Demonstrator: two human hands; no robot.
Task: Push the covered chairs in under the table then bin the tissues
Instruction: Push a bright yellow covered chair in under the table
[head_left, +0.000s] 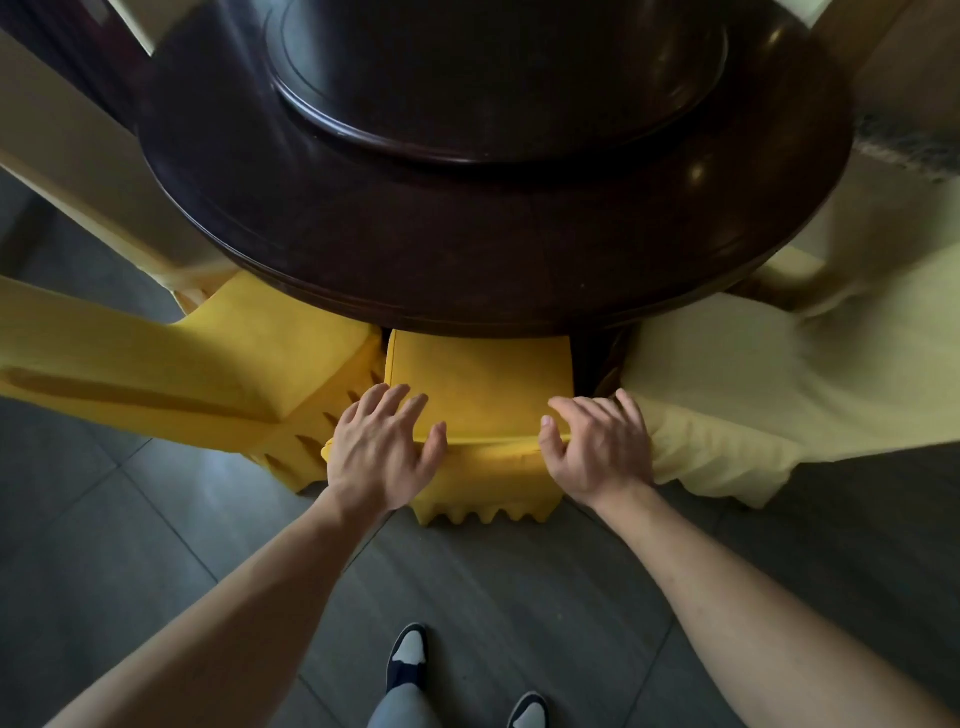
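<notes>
**Both hands on the middle chair at the table's near edge**

Your left hand (382, 452) lies over the left end of the top rail of the yellow-covered chair (480, 384), fingers spread and relaxed, palm on the cloth. Your right hand (597, 449) rests on the right end of the same rail; its thumb hooks over the front edge and its fingers drape forward, loosely curved rather than clamped. Neither hand pinches the cover.

The chair stands at the near edge of the round dark table (467, 249), with the front of its seat already under the tabletop and its back just short of the rim. Left of it, also against the table, is a second yellow chair (218, 364), angled away, its seat partly under the edge. Right of the table's near edge is a pale cream chair (753, 374), its cover touching your right hand's knuckles.

A raised round turntable (493, 78) sits in the middle of the table. No bin or other container is in view, and I can't make out any tissues.

Below the table, on the grey tiled floor (156, 519), your two shoes (410, 657) show between your forearms.
</notes>
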